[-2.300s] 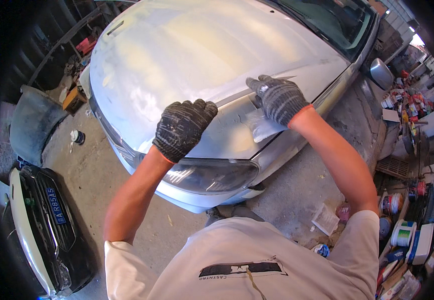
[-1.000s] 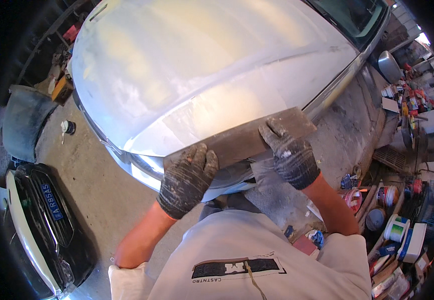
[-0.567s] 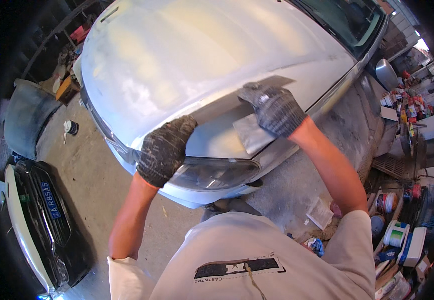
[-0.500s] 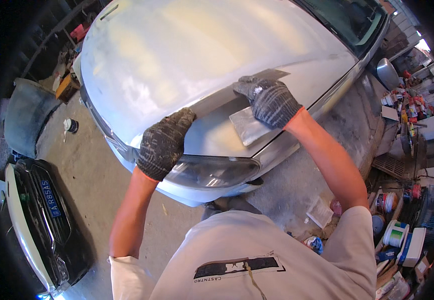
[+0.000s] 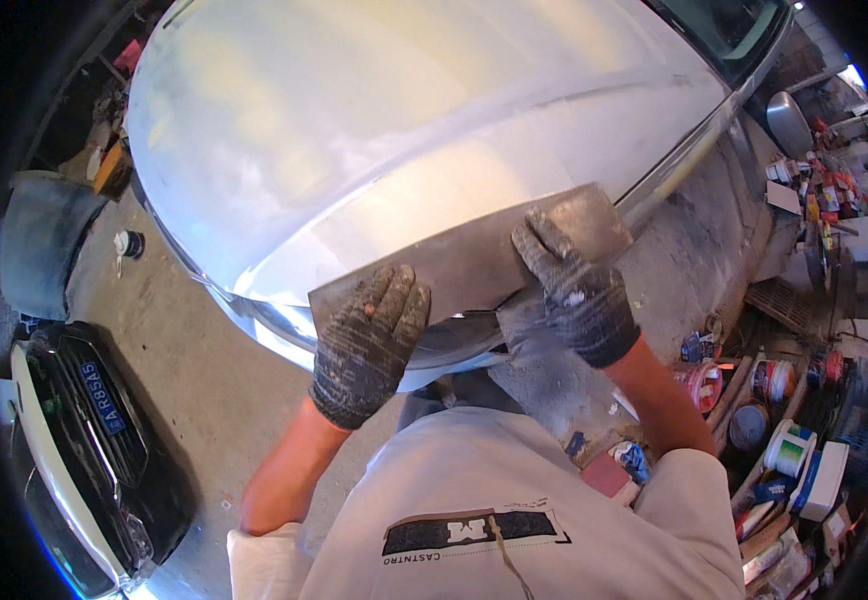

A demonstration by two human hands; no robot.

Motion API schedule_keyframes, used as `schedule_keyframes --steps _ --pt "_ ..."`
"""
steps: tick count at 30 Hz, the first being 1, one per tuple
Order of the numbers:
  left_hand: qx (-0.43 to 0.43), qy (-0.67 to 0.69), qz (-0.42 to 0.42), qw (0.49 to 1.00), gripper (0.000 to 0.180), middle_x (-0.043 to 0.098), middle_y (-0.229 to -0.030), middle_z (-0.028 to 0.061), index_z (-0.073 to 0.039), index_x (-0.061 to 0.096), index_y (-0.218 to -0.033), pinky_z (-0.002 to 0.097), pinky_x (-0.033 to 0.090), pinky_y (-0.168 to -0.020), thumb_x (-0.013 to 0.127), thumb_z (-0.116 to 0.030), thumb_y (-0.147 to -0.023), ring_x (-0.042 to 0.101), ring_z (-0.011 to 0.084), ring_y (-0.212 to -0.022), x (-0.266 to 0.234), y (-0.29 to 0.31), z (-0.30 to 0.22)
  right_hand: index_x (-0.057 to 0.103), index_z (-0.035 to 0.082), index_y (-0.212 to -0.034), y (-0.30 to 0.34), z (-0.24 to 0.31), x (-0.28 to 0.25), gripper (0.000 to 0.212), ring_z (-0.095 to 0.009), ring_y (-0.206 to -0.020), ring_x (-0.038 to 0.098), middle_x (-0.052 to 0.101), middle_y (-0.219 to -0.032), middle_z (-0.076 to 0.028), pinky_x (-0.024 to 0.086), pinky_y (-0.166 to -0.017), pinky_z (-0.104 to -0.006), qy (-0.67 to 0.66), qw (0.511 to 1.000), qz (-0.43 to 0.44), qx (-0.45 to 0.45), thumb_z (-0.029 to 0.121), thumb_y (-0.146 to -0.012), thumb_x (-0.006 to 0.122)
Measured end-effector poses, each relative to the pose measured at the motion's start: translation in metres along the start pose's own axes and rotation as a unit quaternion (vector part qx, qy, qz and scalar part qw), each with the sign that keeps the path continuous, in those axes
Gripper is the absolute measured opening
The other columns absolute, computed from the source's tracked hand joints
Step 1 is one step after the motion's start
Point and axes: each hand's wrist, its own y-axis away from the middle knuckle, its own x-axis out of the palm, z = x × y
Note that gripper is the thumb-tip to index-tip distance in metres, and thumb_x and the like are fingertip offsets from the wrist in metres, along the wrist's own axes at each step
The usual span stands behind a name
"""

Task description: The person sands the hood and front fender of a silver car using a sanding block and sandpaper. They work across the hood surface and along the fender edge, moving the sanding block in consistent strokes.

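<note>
Blade (image 5: 474, 265), long, flat and grey, spans both gloved hands in the head view, above the front corner of the car's pale, yellow-patched hood (image 5: 354, 150); whether it touches the hood cannot be told. The left hand (image 5: 369, 345) grips its left part, fingers laid nearly straight over the face, thumb hidden. The right hand (image 5: 584, 300) grips nearer the other end, two fingers stretched across it. Below that hand shows a smaller grey sheet (image 5: 529, 345). Beneath the blade, between the hands, appears a dark headlight (image 5: 449, 340).
</note>
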Motion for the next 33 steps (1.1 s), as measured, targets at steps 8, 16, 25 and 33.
schedule_keyframes --steps 8,16,25,33 --pt "0.061 0.015 0.064 0.996 0.051 0.054 -0.138 0.0241 0.001 0.058 -0.133 0.0503 0.042 -0.111 0.054 -0.01 -0.083 0.051 0.04 -0.131 0.013 0.031 -0.013 0.053 0.013 -0.145 0.062 0.027 0.037 0.068 -0.03 -0.072 0.069 0.045 -0.154 -0.013 0.055 -0.064 -0.0396 -0.064 0.993 -0.068 0.07 0.004 -0.078 0.063" --pt "0.099 0.006 0.063 0.993 0.044 0.058 -0.135 0.0193 -0.002 0.061 -0.13 0.0506 0.046 -0.104 0.054 -0.008 -0.087 0.056 0.0369 -0.124 -0.025 0.025 -0.001 0.055 0.012 -0.142 0.069 0.036 0.015 0.055 -0.033 -0.089 0.071 0.053 -0.146 -0.015 0.058 -0.077 -0.0394 -0.053 0.989 -0.139 -0.018 0.01 -0.087 0.061" --pt "-0.034 0.052 -0.02 0.998 0.043 0.07 -0.117 0.0181 -0.008 0.066 -0.125 0.0427 0.056 -0.086 0.061 -0.001 -0.083 0.07 0.0348 -0.099 -0.031 -0.055 0.056 0.068 0.01 -0.123 -0.106 -0.026 -0.041 0.042 -0.035 -0.114 0.064 0.066 -0.126 -0.019 0.05 -0.102 -0.0411 -0.028 0.994 -0.046 -0.096 0.001 -0.085 0.054" --pt "-0.054 0.033 -0.046 0.997 0.041 0.07 -0.117 0.0169 -0.009 0.067 -0.123 0.0431 0.056 -0.086 0.061 -0.002 -0.084 0.069 0.0339 -0.098 -0.012 -0.061 0.063 0.066 0.013 -0.126 -0.128 -0.034 -0.031 0.041 -0.035 -0.11 0.066 0.066 -0.126 -0.016 0.053 -0.096 -0.0445 0.019 0.992 -0.049 -0.117 0.007 -0.086 0.055"
